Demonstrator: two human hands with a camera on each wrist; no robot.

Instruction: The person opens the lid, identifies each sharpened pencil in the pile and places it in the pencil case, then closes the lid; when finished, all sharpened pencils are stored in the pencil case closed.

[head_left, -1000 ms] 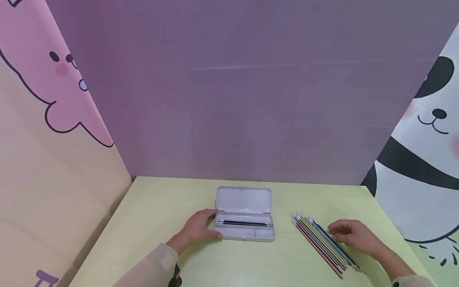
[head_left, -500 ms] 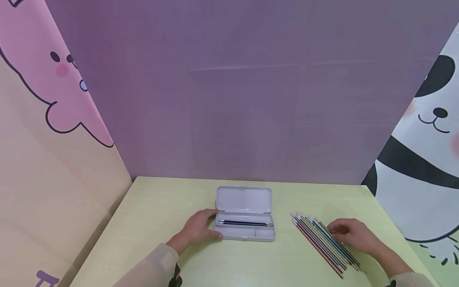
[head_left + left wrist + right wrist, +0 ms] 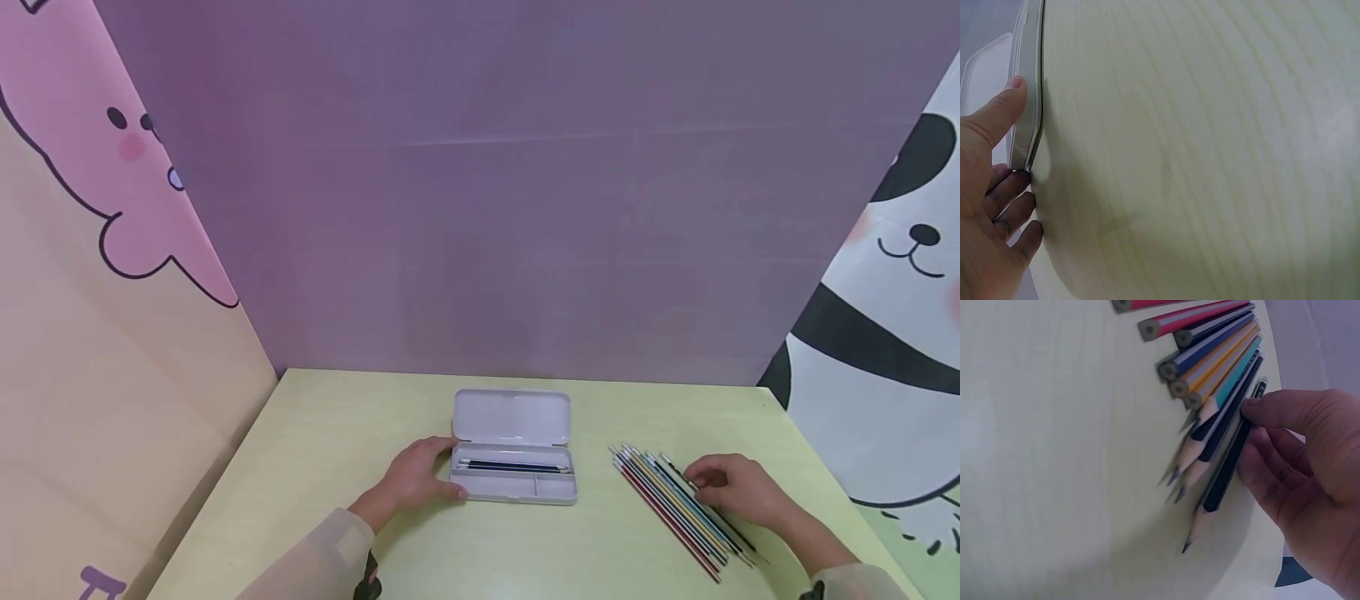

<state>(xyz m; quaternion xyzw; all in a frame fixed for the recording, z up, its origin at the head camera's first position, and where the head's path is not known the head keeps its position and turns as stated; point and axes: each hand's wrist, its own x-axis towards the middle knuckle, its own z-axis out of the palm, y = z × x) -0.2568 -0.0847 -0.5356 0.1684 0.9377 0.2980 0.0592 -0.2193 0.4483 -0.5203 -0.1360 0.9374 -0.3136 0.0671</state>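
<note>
My left hand [image 3: 416,475] holds the left end of an open white pencil case [image 3: 487,487], thumb at the front side and fingers at the end and back. Dark pencils [image 3: 513,467] lie in the case's rear compartment; the front compartments hold nothing visible. At the right, my right hand [image 3: 738,487] pinches a black pencil [image 3: 1229,462] between thumb and fingers. Its sharpened tip points toward the near side, and it lies slightly apart from a row of pencils [image 3: 667,508] in red, black, blue, yellow and teal. In the right wrist view, several of these show unsharpened ends.
The pale wooden table [image 3: 360,417] meets a purple backdrop [image 3: 480,208] at its far edge. Side panels carry a pink cartoon figure [image 3: 67,83] on the left and a panda [image 3: 900,283] on the right. The case's lid [image 3: 512,417] lies back, toward the backdrop.
My right hand has shifted slightly away from the row, and the black pencil has separated from the others toward the right. The left hand keeps its place on the case.
</note>
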